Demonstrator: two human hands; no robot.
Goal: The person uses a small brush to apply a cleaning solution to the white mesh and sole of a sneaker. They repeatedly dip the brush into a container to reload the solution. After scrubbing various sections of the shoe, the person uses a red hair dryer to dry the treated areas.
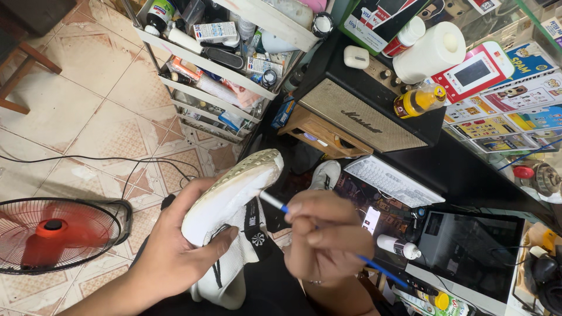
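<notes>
My left hand grips a white sneaker with black trim, held sole-up and toe pointing away from me. My right hand is closed around a thin blue-handled brush, its pale tip touching the side of the sneaker's midsole. The brush handle runs back past my wrist toward the lower right. Both hands are over my lap, close together.
A red floor fan stands at the left on the tiled floor, with cables trailing. A wire shelf rack of bottles stands ahead. A black speaker, white keyboard, small white bottle and dark tablet crowd the right.
</notes>
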